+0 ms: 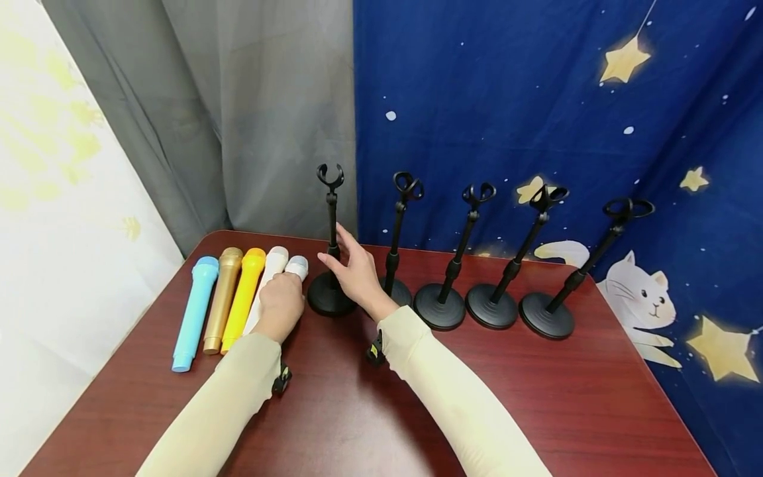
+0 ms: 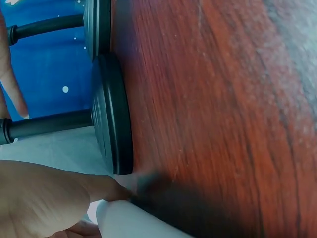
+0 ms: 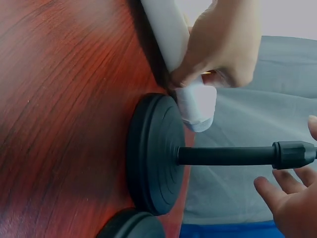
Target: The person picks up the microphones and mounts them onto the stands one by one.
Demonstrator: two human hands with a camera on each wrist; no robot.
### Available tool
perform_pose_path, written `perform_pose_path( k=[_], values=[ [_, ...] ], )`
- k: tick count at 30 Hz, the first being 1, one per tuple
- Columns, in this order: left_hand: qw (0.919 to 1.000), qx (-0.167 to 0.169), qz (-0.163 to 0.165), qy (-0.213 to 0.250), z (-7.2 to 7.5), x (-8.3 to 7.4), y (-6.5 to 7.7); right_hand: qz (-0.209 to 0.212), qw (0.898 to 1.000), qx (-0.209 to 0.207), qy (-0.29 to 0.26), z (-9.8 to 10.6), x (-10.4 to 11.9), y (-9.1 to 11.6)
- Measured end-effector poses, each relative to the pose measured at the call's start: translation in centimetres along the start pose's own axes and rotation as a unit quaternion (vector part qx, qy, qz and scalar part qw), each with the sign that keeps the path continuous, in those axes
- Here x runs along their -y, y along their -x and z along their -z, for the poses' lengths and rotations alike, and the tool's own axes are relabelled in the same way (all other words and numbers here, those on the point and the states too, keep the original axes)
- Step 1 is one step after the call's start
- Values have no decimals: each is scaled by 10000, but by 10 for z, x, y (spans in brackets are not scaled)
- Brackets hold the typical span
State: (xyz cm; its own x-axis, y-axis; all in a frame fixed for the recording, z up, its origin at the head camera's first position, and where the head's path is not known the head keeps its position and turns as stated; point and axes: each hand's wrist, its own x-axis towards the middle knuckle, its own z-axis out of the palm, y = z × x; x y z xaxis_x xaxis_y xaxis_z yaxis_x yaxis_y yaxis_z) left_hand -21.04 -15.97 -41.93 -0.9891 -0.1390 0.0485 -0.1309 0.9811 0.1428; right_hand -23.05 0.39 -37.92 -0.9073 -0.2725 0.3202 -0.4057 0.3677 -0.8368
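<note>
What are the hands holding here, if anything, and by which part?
The left hand grips the rightmost microphone just below its head; the right hand, beside a stand, appears to hold nothing.

A curtained-off corner indoors; whether in a home or a studio cannot be told.
Fabric closes in the spot: a plain grey curtain (image 1: 286,99) hangs in folds beyond the far left of the tabletop (image 1: 369,411), and a deep-blue curtain (image 1: 465,86) fills the far side from the middle to the right, printed with pale stars, white dots and a white cat (image 1: 640,298). Along the left stands a white covering (image 1: 53,218) with a yellow leaf-like pattern. The tabletop is smooth, reddish-brown and wood-grained, more like household or office furniture than a workbench, and carries coloured microphones (image 1: 243,301) and black stands (image 1: 440,315).
</note>
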Motion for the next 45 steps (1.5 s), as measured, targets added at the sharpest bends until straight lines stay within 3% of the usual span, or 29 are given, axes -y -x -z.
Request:
perform_pose_path(
  k=[6, 16, 24, 30, 33, 36, 42, 45],
  values=[
    [9986, -346, 46, 404, 12, 6, 0, -46, 9997, -140, 170, -1, -1, -4],
    [9906, -1136, 97, 752, 47, 11, 2, 94, 9983, -491, 296, -5, -8, -8],
    [9710, -2019, -67, 1282, 79, 6, 7, 306, 9957, -595, 639, -8, -8, -8],
    [9556, -1958, 159, 2196, 112, -1, 18, 390, 9945, -635, 733, -12, -7, -4],
    [9434, -1940, 227, 2680, 127, -7, 19, 424, 9942, -638, 756, -13, -7, 0],
    [9250, -2094, 120, 3169, 140, -12, 16, 483, 9944, -619, 703, -13, -7, 4],
    [8659, -2235, -339, 4462, 154, -15, 9, 544, 9955, -455, 621, -8, -6, 14],
    [8477, -2276, -577, 4756, 158, -17, 7, 525, 9961, -348, 619, -7, -5, 20]
  ],
)
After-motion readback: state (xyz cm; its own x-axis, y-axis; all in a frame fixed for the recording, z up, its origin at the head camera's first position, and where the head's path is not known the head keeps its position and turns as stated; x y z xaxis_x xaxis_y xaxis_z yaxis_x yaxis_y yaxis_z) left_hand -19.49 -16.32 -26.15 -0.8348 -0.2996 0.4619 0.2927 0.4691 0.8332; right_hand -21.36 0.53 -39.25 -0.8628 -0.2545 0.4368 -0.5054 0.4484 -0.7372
